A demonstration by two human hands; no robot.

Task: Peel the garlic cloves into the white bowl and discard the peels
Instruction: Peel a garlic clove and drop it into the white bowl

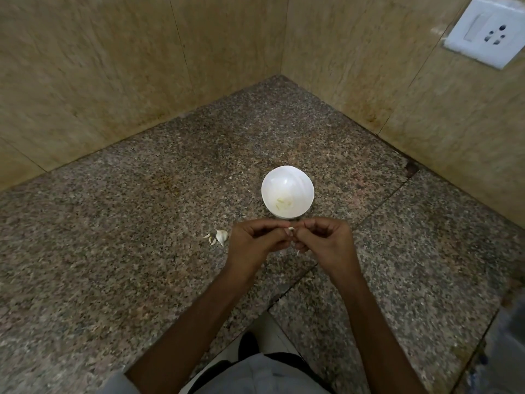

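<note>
Pinching one garlic clove (291,229) in the curled fingers of left hand (255,240) and right hand (326,237), I work at the white bowl's (273,179) 6 o'clock, presumably shortening the drop.

Speckled brown granite countertop (142,251) runs into its far corner, beige stone wall panels (99,66) behind, white switch-and-socket plate (488,32) on the right panel.

Person in a light grey short-sleeved top, arms bare.
A pale grey sleeve (119,383) ends on the left upper arm. The grey top (264,373) has dark clothing (287,356) beside it. Both forearms are uncovered down to the left hand (252,240) and right hand (326,240).
</note>
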